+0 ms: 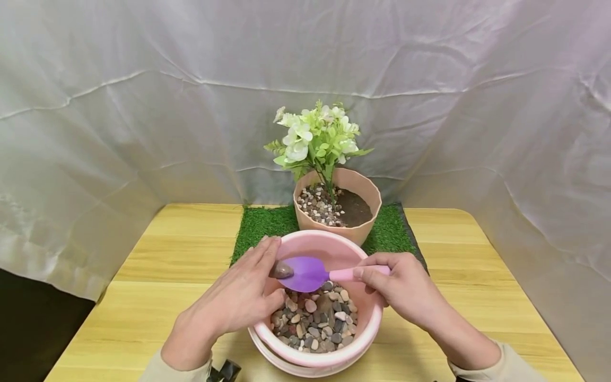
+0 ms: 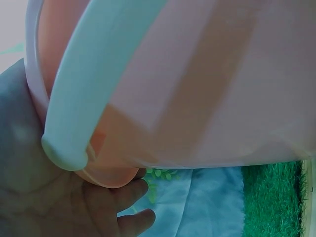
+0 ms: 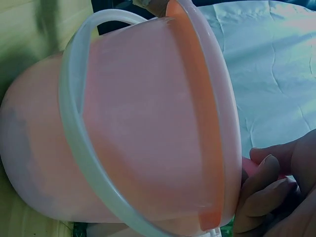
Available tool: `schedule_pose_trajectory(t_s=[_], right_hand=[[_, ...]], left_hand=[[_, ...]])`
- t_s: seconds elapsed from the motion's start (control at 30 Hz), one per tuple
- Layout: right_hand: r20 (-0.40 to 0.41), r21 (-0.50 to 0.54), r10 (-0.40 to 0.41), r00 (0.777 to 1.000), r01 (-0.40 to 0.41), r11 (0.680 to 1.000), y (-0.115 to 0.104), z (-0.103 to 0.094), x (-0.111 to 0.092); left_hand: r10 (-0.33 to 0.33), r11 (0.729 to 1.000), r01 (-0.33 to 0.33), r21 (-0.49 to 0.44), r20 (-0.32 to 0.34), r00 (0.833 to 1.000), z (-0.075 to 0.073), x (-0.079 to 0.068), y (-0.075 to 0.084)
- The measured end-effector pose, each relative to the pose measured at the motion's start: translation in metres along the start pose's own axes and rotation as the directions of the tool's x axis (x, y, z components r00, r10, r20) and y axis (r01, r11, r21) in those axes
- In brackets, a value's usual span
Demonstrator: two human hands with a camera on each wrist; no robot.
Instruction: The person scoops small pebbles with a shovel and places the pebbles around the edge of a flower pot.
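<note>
A pink bucket (image 1: pixel 369 339) with several small pebbles (image 1: pixel 320 323) in it stands at the front of the table. My left hand (image 1: pixel 238 292) grips its left rim, thumb over the inside and fingers lying along the outer edge. The left wrist view shows the palm by the white bucket handle (image 2: pixel 84 98). With my right hand (image 1: pixel 406 281) I hold the pink grip of a small purple trowel (image 1: pixel 305 273) above the pebbles. A large dark stone (image 1: pixel 283 270) lies at the blade's tip, beside the left fingers. In the right wrist view the right fingers are close by the rim.
Behind the bucket, a peach flowerpot (image 1: pixel 372 223) holds dark soil, small stones and a white-flowered plant (image 1: pixel 320 138). The pot stands on a green turf mat (image 1: pixel 262 228) on the wooden table (image 1: pixel 181 254). Grey cloth (image 1: pixel 191 122) hangs around the table.
</note>
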State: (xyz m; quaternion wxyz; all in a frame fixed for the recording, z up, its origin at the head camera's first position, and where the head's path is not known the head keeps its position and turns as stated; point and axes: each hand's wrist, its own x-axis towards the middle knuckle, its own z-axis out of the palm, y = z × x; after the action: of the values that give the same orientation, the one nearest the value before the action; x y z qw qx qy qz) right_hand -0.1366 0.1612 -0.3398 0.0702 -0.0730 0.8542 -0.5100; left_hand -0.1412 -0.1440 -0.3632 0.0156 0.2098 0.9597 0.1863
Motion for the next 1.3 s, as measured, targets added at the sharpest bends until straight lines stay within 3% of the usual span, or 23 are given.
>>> schedule_pose_trajectory(t_s=[0.13, 0.4, 0.73, 0.9, 1.13, 1.3], right_hand=[[-0.008, 0.028, 0.009, 1.0, -0.009, 1.0, 0.0, -0.002, 0.0], [-0.039, 0.02, 0.036, 0.999, -0.035, 0.999, 0.002, -0.009, -0.006], [-0.096, 0.044, 0.08, 0.992, -0.076, 0.996, 0.012, -0.029, -0.015], [-0.122, 0.047, 0.049, 0.991, -0.044, 0.998, 0.011, -0.041, -0.018], [-0.195, 0.047, -0.075, 0.978, 0.085, 0.995, 0.003, -0.063, -0.013], [-0.22, -0.029, -0.023, 0.975, 0.017, 0.999, -0.006, -0.086, 0.002]], left_hand=[[0.008, 1.0, -0.008, 0.002, -0.011, 1.0, -0.001, 0.001, 0.0], [0.034, 0.995, -0.03, 0.093, -0.049, 0.998, -0.002, 0.0, 0.002], [0.015, 0.998, -0.011, 0.062, -0.051, 0.999, 0.0, -0.002, 0.002], [0.011, 0.998, -0.008, 0.059, -0.047, 0.999, 0.001, -0.003, 0.002], [0.014, 0.999, -0.011, 0.05, -0.053, 0.998, 0.001, -0.003, 0.0], [0.01, 0.999, -0.008, 0.034, -0.054, 0.998, 0.002, -0.002, 0.0]])
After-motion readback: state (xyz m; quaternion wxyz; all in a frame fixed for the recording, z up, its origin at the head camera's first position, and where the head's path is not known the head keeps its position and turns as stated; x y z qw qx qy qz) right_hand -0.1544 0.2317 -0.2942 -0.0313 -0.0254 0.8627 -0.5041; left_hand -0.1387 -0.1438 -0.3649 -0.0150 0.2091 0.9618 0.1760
